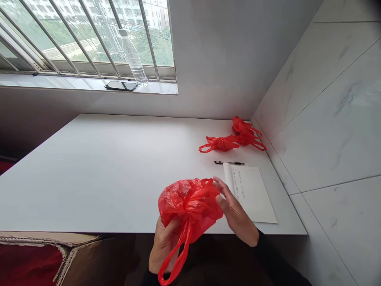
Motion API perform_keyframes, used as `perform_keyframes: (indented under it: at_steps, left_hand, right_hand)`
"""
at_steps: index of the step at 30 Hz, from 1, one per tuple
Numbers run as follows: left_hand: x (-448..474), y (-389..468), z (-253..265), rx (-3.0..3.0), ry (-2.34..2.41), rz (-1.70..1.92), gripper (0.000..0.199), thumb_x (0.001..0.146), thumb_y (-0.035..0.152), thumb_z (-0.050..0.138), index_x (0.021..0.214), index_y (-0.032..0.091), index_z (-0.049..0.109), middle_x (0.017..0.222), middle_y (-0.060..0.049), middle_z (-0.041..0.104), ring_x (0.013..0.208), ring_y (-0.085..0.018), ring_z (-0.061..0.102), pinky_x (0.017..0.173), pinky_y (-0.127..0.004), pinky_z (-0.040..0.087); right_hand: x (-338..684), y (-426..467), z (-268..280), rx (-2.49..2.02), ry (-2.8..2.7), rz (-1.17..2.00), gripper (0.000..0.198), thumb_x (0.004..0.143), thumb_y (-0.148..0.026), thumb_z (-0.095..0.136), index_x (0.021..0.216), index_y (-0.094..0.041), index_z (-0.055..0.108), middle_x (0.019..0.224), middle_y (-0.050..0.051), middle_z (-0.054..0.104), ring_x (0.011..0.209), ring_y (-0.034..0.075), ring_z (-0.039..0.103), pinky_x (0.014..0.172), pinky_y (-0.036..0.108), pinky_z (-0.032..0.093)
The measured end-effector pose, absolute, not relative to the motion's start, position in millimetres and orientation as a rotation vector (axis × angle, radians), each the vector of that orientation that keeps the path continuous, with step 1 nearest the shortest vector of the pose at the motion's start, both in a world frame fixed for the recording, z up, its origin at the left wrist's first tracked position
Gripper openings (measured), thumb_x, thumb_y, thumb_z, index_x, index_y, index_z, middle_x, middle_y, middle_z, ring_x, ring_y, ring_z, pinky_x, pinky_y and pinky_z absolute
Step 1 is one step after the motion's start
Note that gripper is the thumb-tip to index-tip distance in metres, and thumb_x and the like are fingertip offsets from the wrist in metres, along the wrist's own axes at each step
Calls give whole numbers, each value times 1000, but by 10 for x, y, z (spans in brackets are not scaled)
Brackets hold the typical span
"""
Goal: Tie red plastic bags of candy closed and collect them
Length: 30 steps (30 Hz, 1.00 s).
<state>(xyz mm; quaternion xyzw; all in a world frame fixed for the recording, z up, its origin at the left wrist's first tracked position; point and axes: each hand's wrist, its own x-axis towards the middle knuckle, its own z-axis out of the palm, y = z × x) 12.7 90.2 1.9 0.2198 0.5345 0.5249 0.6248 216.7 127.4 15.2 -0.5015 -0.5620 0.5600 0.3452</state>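
A red plastic bag [190,202], gathered and bunched at its middle, is held up just over the table's front edge. My left hand [165,238] grips it from below, the thumb pressed on the red plastic and the other fingers hidden behind it. From the bag, a long loop handle [181,254] hangs down over my left wrist. My right hand [235,212] is at the bag's right side with thumb and fingers apart; whether the fingertips touch the plastic I cannot tell. What the bag contains is hidden.
On the white table [119,167], crumpled red bags [223,143] lie at the back right. A black pen [229,163] and an open notebook [253,194] are nearer. The sill bears a phone [121,85] and a water bottle [133,59]. A cardboard box [89,258] stands lower left.
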Motion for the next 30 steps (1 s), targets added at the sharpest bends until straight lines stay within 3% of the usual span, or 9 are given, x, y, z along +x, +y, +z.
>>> perform_keyframes:
  at_steps: [4,7,12,15,18,20,23,27,30]
  left_hand:
    - [184,891,6,471,1115,1184,59,75,49,76,124,19,67,114,-15,73,101,-38,71,88,-51,59]
    - [237,888,17,531,1110,1131,53,81,48,73,126,20,65,119,-15,71,107,-36,69,91,-49,58]
    - [177,919,-62,685,1251,1051,45,87,50,70,118,18,67,105,-13,73,89,-30,71,81,-45,60]
    - [56,937,-165,815,1438,1100,69,87,48,70,147,27,44,136,-13,61,118,-32,64,97,-48,55]
    - [-49,922,-229,988,1673,1207,82,90,46,66,158,36,21,157,-11,40,144,-30,41,117,-54,37]
    - [-63,907,-248,1172,1763,1216,61,93,43,63,149,38,42,157,-7,40,148,-29,34,122,-55,28]
    - [8,926,-304,1476,1729,1102,34,91,39,65,124,37,69,153,-3,47,147,-31,34,121,-54,31]
    - [21,1008,-459,1671,1705,1027,20,91,37,64,106,30,75,138,-7,61,144,-34,38,117,-56,35]
    - [-159,1020,-504,1683,1774,1056,16,94,37,59,91,27,71,116,-9,69,133,-34,49,112,-57,39]
  right_hand:
    - [2093,1318,84,-1124,-1341,1695,39,101,-53,54,126,-24,62,128,8,67,114,24,66,98,38,55]
    - [2053,1314,74,-1096,-1249,1670,30,100,-48,59,114,-23,66,114,5,71,105,22,66,92,34,54]
    - [2072,1345,-46,-1182,-1251,1649,31,100,-49,57,110,-22,68,105,5,72,98,21,67,85,32,54]
    - [2119,1372,-192,-1278,-1435,1581,37,102,-50,50,119,-21,66,113,7,72,103,24,67,89,38,56]
    - [2132,1362,-298,-1499,-1647,1137,48,101,-46,51,143,-22,51,141,12,58,131,30,54,109,51,46]
    - [2084,1352,-315,-1533,-1756,809,51,100,-40,52,148,-24,45,148,12,50,141,30,43,116,54,38]
    - [1944,1372,-284,-1401,-1955,698,39,97,-30,56,136,-28,58,137,9,58,130,30,50,112,53,41]
    - [1915,1448,-247,-1370,-1985,790,15,93,-19,58,101,-26,69,101,4,70,101,26,62,102,51,47]
    - [2156,1475,-232,-1471,-1855,795,13,96,-22,52,100,-24,64,98,5,70,93,23,65,89,43,54]
